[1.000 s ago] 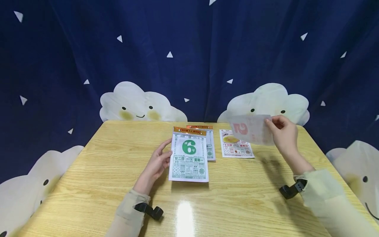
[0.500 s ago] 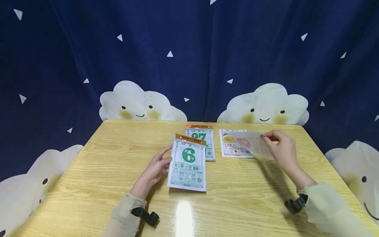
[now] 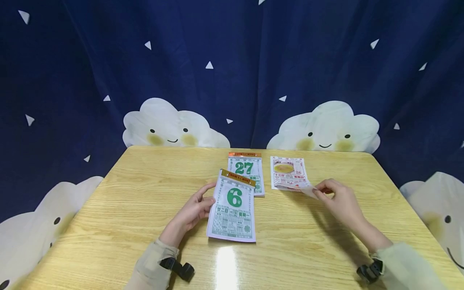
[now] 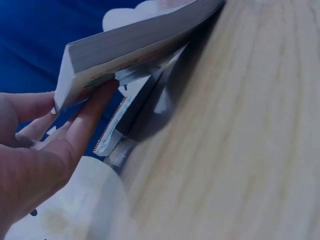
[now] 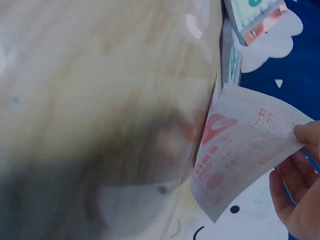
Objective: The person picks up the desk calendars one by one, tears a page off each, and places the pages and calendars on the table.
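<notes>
My left hand [image 3: 195, 207] grips the left edge of a thick tear-off calendar [image 3: 232, 219] showing a green 6, thumb on the front. In the left wrist view its page block [image 4: 125, 45] slants above the table, fingers underneath. My right hand [image 3: 338, 201] pinches a corner of a thin, loose calendar page [image 3: 308, 190] between thumb and fingers. The right wrist view shows the page's red print [image 5: 235, 145] as it curves down toward the tabletop. Beside it, at the back, a calendar sheet [image 3: 284, 168] with a yellow picture and red 26 lies flat, its lower edge overlapped by the held page.
A second calendar [image 3: 244, 161] with a green 27 lies behind the held one, partly covered by it. The wooden table [image 3: 145, 177] ends at a dark blue curtain [image 3: 217, 32] with cloud prints. Black wrist cameras [image 3: 177, 268] sit on both sleeves.
The right hand has lowered the loose page from above the table to the front edge of the 26 sheet. The left hand has brought the 6 calendar nearer, uncovering the 27.
</notes>
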The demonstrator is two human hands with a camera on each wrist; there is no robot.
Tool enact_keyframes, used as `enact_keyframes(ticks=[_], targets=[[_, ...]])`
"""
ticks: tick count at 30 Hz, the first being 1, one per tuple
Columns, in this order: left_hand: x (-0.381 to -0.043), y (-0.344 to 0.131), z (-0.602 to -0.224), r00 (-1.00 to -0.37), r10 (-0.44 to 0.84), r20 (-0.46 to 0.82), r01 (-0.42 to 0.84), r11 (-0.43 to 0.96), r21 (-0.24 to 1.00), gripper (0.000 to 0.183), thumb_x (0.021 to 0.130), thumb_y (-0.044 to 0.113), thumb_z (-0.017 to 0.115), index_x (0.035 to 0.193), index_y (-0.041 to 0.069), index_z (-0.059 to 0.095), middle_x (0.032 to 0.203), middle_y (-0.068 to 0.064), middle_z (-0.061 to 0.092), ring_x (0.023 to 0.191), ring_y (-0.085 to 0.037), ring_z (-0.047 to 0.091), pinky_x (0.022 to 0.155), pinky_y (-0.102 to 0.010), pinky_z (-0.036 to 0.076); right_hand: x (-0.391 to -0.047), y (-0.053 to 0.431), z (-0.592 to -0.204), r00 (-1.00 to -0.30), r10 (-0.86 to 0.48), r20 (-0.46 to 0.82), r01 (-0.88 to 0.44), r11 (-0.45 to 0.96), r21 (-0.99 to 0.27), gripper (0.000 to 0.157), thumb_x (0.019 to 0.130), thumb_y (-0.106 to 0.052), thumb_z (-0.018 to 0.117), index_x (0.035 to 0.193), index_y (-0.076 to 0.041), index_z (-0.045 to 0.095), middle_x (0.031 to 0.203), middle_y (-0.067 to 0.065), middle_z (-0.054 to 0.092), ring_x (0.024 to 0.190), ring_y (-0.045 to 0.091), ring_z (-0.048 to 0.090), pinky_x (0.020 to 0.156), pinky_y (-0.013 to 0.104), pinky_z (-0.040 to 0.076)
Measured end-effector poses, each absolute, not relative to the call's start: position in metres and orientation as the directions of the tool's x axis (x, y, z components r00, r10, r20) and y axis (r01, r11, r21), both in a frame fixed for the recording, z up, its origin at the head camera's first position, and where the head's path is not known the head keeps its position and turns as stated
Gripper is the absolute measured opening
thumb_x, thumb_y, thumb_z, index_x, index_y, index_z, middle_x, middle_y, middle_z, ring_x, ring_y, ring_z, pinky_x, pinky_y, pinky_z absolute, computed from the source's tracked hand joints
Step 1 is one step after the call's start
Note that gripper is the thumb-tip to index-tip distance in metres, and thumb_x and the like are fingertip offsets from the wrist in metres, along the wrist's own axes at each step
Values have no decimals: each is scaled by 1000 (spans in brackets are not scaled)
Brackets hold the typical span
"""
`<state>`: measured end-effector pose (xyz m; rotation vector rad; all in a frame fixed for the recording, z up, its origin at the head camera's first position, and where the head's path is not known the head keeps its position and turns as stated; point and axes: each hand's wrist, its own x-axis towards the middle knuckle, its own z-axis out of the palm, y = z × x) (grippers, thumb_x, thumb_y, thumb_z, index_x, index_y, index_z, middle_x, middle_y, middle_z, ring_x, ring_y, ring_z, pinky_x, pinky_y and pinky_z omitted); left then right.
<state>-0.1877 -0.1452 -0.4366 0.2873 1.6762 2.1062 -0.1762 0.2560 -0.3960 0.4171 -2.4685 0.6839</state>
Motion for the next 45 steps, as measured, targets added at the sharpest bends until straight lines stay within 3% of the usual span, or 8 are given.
enact_keyframes(ticks=[11, 17, 26, 35, 39, 45], targets=[[-182, -148, -434, -851, 511, -118, -148, -17, 989, 59, 88, 5, 53, 140, 17, 27, 116, -23, 57, 90, -24, 64, 78, -40, 53, -151, 239, -401, -679, -423, 600, -575, 814, -77, 15, 64, -9, 71, 75, -16, 63, 75, -7, 60, 61, 10, 53, 53, 30, 44], [-177, -147, -435, -838, 529, -131, -149, 9, 989, 57, 87, 2, 53, 137, 14, 29, 111, -22, 59, 86, -24, 64, 74, -40, 54, -139, 227, -406, -637, -542, 548, -623, 781, 50, 18, 62, -14, 75, 74, -15, 61, 71, -6, 56, 61, 8, 51, 54, 29, 45], [-172, -143, -439, -808, 565, -169, -192, 20, 981, 54, 82, -6, 51, 130, 4, 27, 96, -12, 58, 81, -23, 63, 69, -42, 55, -125, 214, -417, -774, -515, 368, -584, 805, -101, 19, 67, -17, 76, 69, -24, 57, 63, -19, 44, 58, -3, 36, 49, 18, 36], [-169, -131, -440, -802, 563, -199, -202, 59, 978, 53, 80, -7, 50, 127, 0, 27, 95, -15, 53, 78, -21, 61, 68, -41, 56, -119, 208, -423, -857, -477, 195, -511, 837, -196, 18, 71, -23, 74, 69, -27, 56, 64, -19, 42, 58, -2, 36, 49, 17, 32], [-167, -125, -437, -846, 491, -208, -146, 163, 976, 49, 78, -8, 53, 123, -3, 33, 90, -15, 52, 73, -20, 58, 64, -36, 56, -118, 206, -423, -869, -479, 122, -495, 839, -226, 18, 73, -25, 73, 69, -27, 56, 63, -18, 41, 56, -2, 35, 48, 17, 29], [-166, -116, -429, -917, 370, -153, 11, 404, 915, 45, 75, -5, 59, 117, -8, 45, 74, -11, 56, 58, -17, 54, 53, -28, 49, -117, 202, -424, -858, -498, 130, -514, 825, -235, 19, 72, -25, 73, 68, -29, 55, 63, -20, 41, 58, -2, 36, 50, 17, 31]])
